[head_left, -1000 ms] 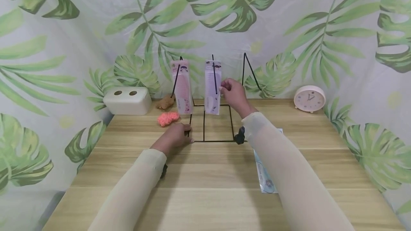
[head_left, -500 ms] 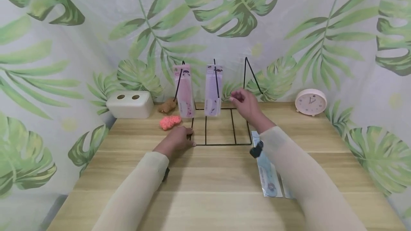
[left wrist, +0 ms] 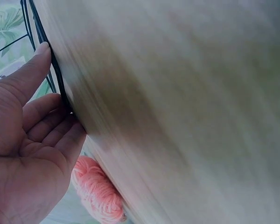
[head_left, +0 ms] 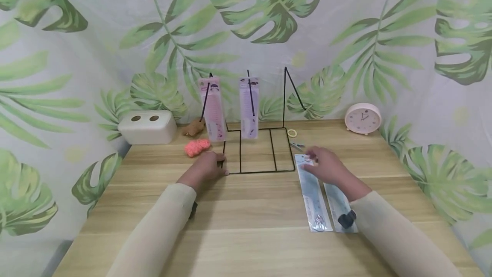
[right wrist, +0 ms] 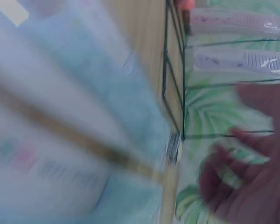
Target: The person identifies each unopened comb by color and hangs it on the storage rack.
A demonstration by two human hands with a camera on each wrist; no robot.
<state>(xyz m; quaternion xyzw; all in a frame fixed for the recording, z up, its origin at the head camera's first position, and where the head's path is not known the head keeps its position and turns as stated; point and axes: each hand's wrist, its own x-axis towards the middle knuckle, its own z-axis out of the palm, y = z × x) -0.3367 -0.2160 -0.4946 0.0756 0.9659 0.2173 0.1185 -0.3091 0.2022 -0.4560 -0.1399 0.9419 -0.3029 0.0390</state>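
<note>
A black wire display rack (head_left: pixel 265 171) stands at the back of the wooden table. A packaged pink comb (head_left: pixel 214 112) hangs on its left hook and a packaged purple comb (head_left: pixel 246 106) on the middle one; the right hook carries nothing. My left hand (head_left: pixel 204 168) holds the rack's front left corner, thumb and fingers on either side of the wire (left wrist: pixel 56 70). To the right lie two blue comb packs, one nearer the rack (head_left: pixel 313 202) and one beside it (head_left: pixel 338 208), partly hidden by my forearm. My right hand (head_left: pixel 327 166) hovers over their top ends, fingers loosely bent, holding nothing.
Behind my left hand lie a coral yarn bundle (head_left: pixel 197 147) and a small brown object (head_left: pixel 193 128). A white box with two holes (head_left: pixel 147 128) stands back left, a pink clock (head_left: pixel 363 119) back right. A yellow ring (head_left: pixel 292 133) and a small clip (head_left: pixel 297 145) lie right of the rack.
My right hand has left the hanging purple comb and moved right and down to the blue packs, uncovering the ring and clip. My left hand stays on the rack corner.
</note>
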